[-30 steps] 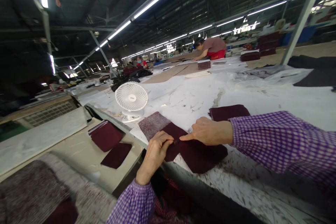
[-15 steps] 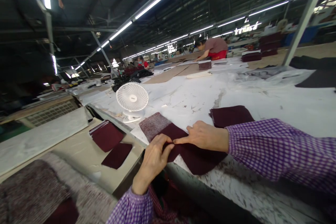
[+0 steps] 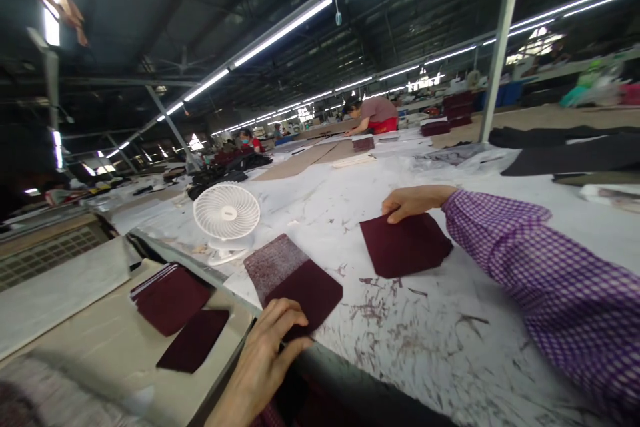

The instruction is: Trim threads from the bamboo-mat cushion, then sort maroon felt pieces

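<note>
My left hand (image 3: 273, 340) is at the near table edge, its curled fingers and thumb closed around the near edge of a maroon fabric piece (image 3: 313, 290). That piece lies flat against a mottled greyish-maroon patch (image 3: 277, 263). Farther right, my right hand (image 3: 413, 201) pinches the upper edge of a second maroon fabric piece (image 3: 407, 247), thumb on top and fingers partly hidden behind. Whether that is one layer or several, I cannot tell.
A white fan (image 3: 227, 212) stands left on the white-covered table (image 3: 480, 233). Maroon pieces (image 3: 173, 297) lie on a beige side surface (image 3: 143, 363) at lower left. Dark cloth (image 3: 575, 153) lies at the right. A person (image 3: 375, 115) bends over the table farther back.
My right hand has left the cloth beside my left hand and moved right to the other maroon fabric. The maroon cloth stretching right under my right arm no longer lies there. The view has shifted right.
</note>
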The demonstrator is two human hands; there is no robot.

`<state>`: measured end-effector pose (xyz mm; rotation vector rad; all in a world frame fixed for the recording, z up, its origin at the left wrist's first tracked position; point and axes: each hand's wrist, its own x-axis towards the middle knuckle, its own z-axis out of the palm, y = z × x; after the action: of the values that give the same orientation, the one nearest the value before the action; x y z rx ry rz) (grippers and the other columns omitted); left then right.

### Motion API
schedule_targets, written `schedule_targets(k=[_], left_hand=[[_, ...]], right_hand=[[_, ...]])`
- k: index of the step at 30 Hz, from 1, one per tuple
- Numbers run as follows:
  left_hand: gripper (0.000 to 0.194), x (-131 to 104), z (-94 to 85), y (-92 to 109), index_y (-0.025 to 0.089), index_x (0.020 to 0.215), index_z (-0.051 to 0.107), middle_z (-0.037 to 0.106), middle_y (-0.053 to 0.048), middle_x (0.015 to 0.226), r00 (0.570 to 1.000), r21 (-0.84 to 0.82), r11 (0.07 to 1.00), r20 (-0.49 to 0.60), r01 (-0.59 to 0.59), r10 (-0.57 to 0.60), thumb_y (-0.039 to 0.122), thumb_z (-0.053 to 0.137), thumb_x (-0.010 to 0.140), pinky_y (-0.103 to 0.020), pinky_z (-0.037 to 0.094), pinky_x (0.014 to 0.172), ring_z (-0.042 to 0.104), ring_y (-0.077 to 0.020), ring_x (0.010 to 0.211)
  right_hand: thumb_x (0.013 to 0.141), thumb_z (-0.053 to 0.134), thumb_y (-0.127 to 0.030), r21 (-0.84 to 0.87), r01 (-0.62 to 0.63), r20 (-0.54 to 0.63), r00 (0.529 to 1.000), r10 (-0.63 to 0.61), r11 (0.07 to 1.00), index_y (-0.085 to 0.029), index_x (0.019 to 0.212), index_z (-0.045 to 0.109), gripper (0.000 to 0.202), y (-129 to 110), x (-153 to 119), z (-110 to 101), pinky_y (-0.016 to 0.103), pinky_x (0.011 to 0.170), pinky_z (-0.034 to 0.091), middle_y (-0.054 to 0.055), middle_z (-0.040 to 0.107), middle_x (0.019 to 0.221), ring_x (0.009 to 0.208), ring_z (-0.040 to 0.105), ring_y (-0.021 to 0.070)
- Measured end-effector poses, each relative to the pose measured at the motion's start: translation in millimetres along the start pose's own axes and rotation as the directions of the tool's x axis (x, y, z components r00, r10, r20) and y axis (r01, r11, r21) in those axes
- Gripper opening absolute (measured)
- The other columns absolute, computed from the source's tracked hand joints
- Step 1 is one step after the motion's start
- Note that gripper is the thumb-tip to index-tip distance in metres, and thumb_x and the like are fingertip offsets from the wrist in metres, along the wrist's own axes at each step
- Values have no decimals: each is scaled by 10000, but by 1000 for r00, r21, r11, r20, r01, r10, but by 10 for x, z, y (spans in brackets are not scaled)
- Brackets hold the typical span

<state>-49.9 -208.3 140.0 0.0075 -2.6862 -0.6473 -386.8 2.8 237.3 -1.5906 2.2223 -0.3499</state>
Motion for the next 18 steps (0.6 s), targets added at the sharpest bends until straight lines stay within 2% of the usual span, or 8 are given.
schedule_targets(k=[3, 5, 7, 8, 9, 11, 14, 18], left_hand=[[218, 52, 5, 20, 214, 831, 611, 619, -35, 873, 993, -73, 994, -79, 80, -86, 355, 463, 907, -298, 455, 775, 580, -184, 841], [256, 95, 44, 3, 194, 807, 600, 596, -16, 728, 936, -135, 961, -231, 240, -266, 390, 459, 892, -272, 442, 655, 559, -166, 687], [267, 128, 88, -36, 181, 820, 590, 574, 2, 656, 824, -264, 896, -364, 356, -434, 423, 483, 861, -250, 421, 580, 530, -150, 600], [274, 138, 104, -56, 176, 831, 590, 581, 3, 659, 780, -334, 866, -394, 372, -486, 433, 497, 846, -243, 422, 575, 534, -148, 601], [283, 143, 114, -70, 171, 841, 595, 601, -4, 686, 761, -391, 845, -397, 365, -513, 442, 514, 831, -241, 433, 595, 553, -154, 634], [313, 140, 113, -72, 161, 857, 624, 651, -27, 774, 775, -455, 821, -355, 345, -523, 460, 546, 803, -254, 460, 681, 596, -178, 744], [362, 114, 83, -17, 150, 877, 676, 696, -55, 854, 799, -484, 798, -284, 359, -531, 482, 567, 783, -290, 473, 792, 627, -218, 864], [364, 75, 50, 44, 142, 886, 702, 718, -66, 870, 806, -499, 788, -258, 361, -533, 461, 561, 784, -309, 488, 796, 645, -235, 871]], right_hand=[[752, 585, -281, -152, -201, -146, 973, 179, 968, -112, 962, 668, 282, 328, -49, -38, 276, 675, 447, 116, 683, 941, 812, 623, 213], [749, 599, -244, -241, -275, -299, 933, 199, 931, -109, 1012, 661, 302, 327, 0, 1, 314, 736, 441, 148, 669, 1015, 889, 619, 251], [806, 544, -228, -272, -202, -384, 919, 86, 941, -127, 990, 667, 243, 125, 85, 73, 320, 767, 431, 130, 675, 1003, 902, 616, 242], [843, 502, -227, -273, -113, -393, 919, -4, 955, -144, 961, 674, 224, -36, 130, 123, 307, 768, 429, 102, 686, 967, 883, 620, 220], [872, 481, -246, -239, 24, -383, 916, -117, 971, -159, 976, 672, 234, -223, 172, 184, 285, 766, 432, 76, 690, 948, 866, 622, 193], [880, 509, -279, -177, 220, -349, 897, -270, 959, -162, 1059, 654, 258, -614, 240, 333, 266, 762, 435, 67, 683, 969, 857, 621, 172], [872, 560, -334, -210, 377, -260, 868, -423, 902, -166, 1127, 641, 316, -1071, 305, 574, 275, 752, 434, 82, 638, 1009, 816, 605, 159], [853, 586, -424, -243, 441, -183, 854, -488, 864, -185, 1127, 648, 369, -1288, 390, 778, 280, 733, 429, 74, 613, 1000, 795, 592, 159]])
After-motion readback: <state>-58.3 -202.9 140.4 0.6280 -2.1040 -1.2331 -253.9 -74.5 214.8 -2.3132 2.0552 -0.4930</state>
